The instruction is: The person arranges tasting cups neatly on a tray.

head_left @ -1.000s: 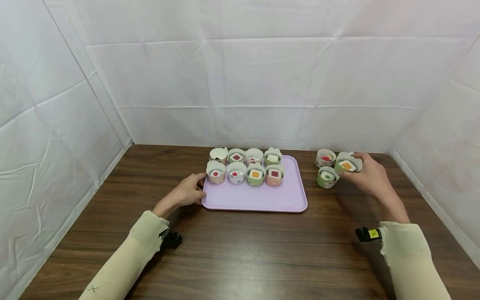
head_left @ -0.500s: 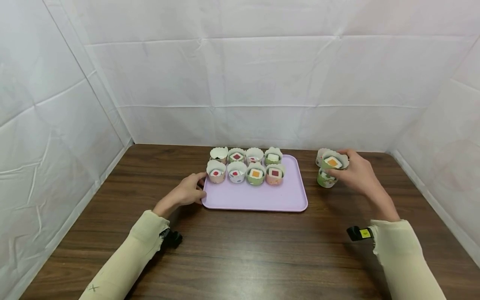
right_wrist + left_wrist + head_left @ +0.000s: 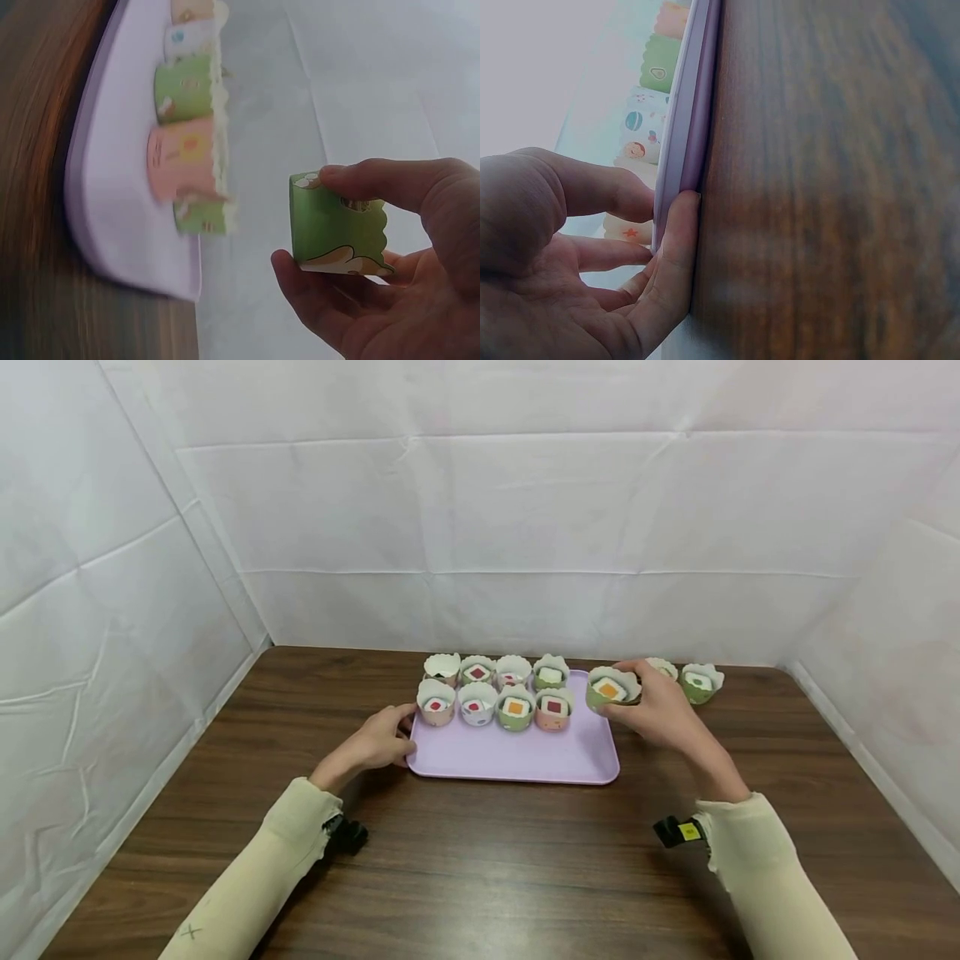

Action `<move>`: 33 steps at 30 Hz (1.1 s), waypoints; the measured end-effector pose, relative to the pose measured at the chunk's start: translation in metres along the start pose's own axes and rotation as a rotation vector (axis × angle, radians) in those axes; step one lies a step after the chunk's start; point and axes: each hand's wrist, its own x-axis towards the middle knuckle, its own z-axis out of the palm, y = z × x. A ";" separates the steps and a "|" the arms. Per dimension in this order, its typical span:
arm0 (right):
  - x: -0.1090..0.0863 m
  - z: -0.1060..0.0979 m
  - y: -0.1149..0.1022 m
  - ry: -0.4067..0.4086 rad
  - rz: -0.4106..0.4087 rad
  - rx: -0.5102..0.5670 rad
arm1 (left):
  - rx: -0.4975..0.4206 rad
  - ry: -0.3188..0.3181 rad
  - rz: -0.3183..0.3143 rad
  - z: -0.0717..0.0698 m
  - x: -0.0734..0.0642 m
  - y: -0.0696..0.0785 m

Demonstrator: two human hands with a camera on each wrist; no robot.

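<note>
My left hand point(image 3: 375, 742) holds the left edge of the lilac tray point(image 3: 513, 760); the left wrist view shows thumb and fingers on both sides of its rim point(image 3: 679, 135). My right hand point(image 3: 660, 706) grips a green paper cupcake cup point(image 3: 609, 687) with an orange-centred white square inside. In the right wrist view, thumb and fingers pinch this green cup point(image 3: 330, 229) by its sides, apart from the tray. Two rows of filled paper cups, including a pink cup point(image 3: 553, 708) and a green one point(image 3: 515, 707), occupy the tray's back half.
Behind my right hand stand a partly hidden cup point(image 3: 662, 667) and a green cup point(image 3: 699, 683) on the wooden table point(image 3: 480, 860). White sheeting point(image 3: 525, 510) closes off the back and sides. The tray's front half and right end are bare.
My right hand has carried the green cup leftward, from beside the other loose cups to the tray's right edge. A green cup behind it has come into sight. The left hand stays put.
</note>
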 end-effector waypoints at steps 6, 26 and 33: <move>0.007 0.018 -0.017 -0.019 -0.033 0.030 | 0.007 -0.004 -0.006 0.000 0.000 0.000; 0.018 0.073 -0.076 -0.080 -0.181 0.137 | 0.000 -0.004 0.001 -0.001 -0.001 0.001; 0.021 0.091 -0.094 -0.103 -0.191 0.145 | -0.005 -0.010 -0.004 -0.001 -0.001 0.002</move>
